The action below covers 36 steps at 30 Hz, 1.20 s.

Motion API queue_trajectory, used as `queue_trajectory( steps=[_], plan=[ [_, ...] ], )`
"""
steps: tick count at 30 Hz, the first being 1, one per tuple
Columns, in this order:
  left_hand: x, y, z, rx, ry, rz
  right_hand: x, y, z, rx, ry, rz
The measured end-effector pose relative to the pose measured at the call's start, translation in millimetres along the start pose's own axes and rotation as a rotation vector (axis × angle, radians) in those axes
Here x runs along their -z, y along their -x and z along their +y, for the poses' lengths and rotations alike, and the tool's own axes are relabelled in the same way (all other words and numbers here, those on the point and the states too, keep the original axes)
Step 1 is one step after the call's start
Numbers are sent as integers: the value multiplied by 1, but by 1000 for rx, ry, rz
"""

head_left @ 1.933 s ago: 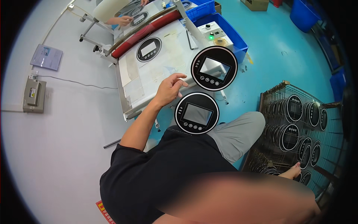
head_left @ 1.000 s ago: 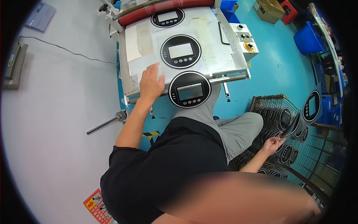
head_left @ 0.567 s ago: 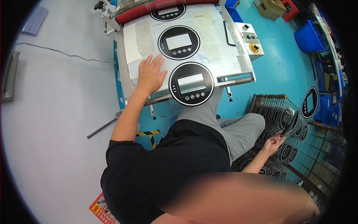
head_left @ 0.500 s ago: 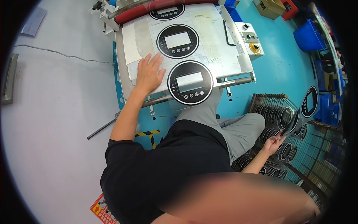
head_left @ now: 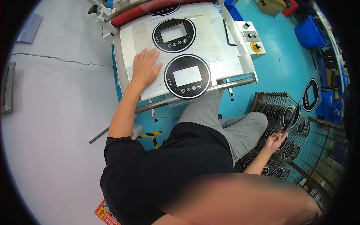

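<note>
My left hand (head_left: 145, 69) lies flat with fingers spread on the left part of the machine's feed table (head_left: 230, 62). Just right of it, a clear film strip printed with round black panels (head_left: 187, 60) runs up the table. Its far end passes under a red roller (head_left: 140, 12), and its near end hangs over the front bar. Down on the right, my right hand (head_left: 275, 141) pinches the edge of another clear sheet with round black panels (head_left: 305, 100). That sheet bends upward from my fingers, beside the wire rack.
The wire rack (head_left: 273, 97) at lower right holds several similar printed sheets. A control box (head_left: 251, 36) with knobs is fixed to the table's right side. Blue bins (head_left: 310, 34) and a cardboard box (head_left: 270, 6) stand at far right. A grey cable (head_left: 56, 57) crosses the floor left.
The film strip on the table has moved farther toward the red roller. My left hand has shifted slightly away and left with it. My right hand keeps its hold, nearly still.
</note>
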State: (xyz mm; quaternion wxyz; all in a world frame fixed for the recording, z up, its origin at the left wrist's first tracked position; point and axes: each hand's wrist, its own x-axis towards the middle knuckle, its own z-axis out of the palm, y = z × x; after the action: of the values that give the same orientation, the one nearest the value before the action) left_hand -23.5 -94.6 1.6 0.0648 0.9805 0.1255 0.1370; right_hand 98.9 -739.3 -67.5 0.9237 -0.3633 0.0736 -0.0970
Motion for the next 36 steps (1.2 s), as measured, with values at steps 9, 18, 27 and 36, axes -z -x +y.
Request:
queue_trajectory(
  steps=[9, 18, 27, 36],
  plan=[
    [-2, -14, 6, -169, -38, -56, 21, 2, 3, -37, -26, 61],
    [-9, -28, -16, 30, -147, -7, 29, 2, 4, -51, 0, 16],
    [-13, -51, -41, 55, -186, -40, 24, 9, 4, -36, 3, 74],
    [-13, -73, -18, -80, -12, 189, -77, 45, 31, -142, 209, 191]
  ],
)
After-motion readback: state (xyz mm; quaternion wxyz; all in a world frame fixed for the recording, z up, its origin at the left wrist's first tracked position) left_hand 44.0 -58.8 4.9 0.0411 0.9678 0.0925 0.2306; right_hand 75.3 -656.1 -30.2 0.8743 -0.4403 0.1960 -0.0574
